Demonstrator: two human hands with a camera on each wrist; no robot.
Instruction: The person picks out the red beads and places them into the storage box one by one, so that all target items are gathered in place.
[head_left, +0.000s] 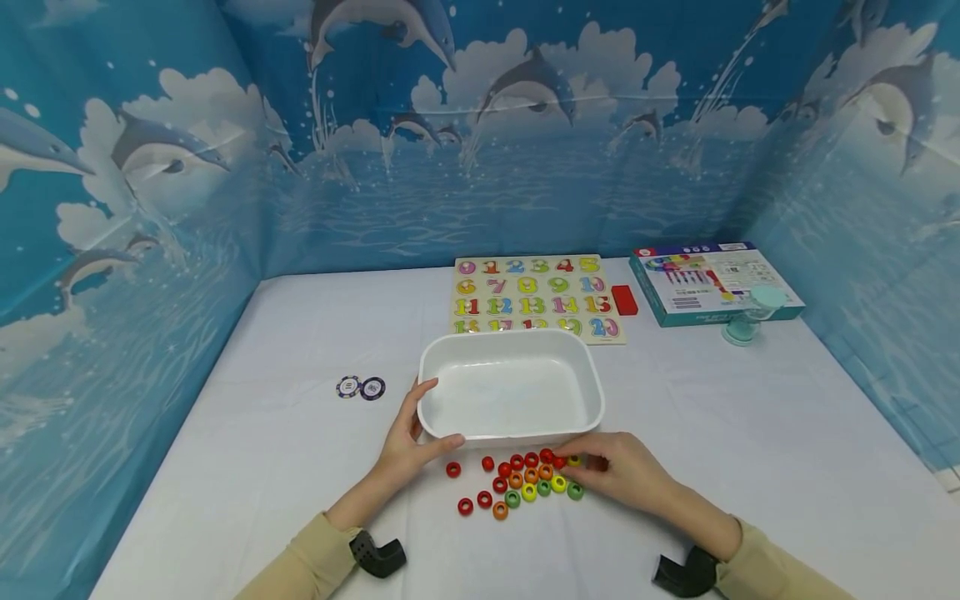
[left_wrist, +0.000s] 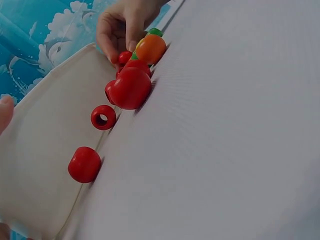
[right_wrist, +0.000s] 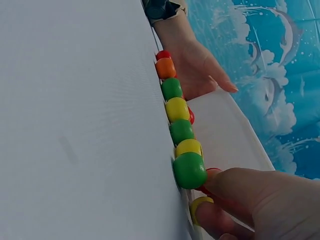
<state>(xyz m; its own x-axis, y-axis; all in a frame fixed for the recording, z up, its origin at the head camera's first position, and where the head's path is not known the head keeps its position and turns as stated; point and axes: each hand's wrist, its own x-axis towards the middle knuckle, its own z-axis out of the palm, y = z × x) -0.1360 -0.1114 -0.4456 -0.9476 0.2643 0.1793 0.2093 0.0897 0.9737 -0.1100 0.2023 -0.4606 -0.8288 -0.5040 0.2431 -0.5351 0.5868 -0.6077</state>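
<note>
A white rectangular tub [head_left: 510,439] stands in the middle of the table. My left hand [head_left: 408,446] rests against its near left corner, thumb along the front wall and a finger reaching the left rim. Just in front of the tub lie several round beads with holes, among them red beads [head_left: 484,499], orange beads [head_left: 500,510], yellow beads [head_left: 528,492] and green beads [head_left: 575,491]. At the right end of this group my right hand [head_left: 626,471] pinches a red bead [right_wrist: 212,172] between thumb and finger. A yellow bead [right_wrist: 201,210] is beside those fingers.
Behind the tub lies a number puzzle board [head_left: 528,296] with a red block [head_left: 624,300] at its right. A boxed toy [head_left: 712,283] and a small turquoise-capped hourglass-shaped object [head_left: 752,315] are at the back right. Two poker chips [head_left: 372,388] lie to the left.
</note>
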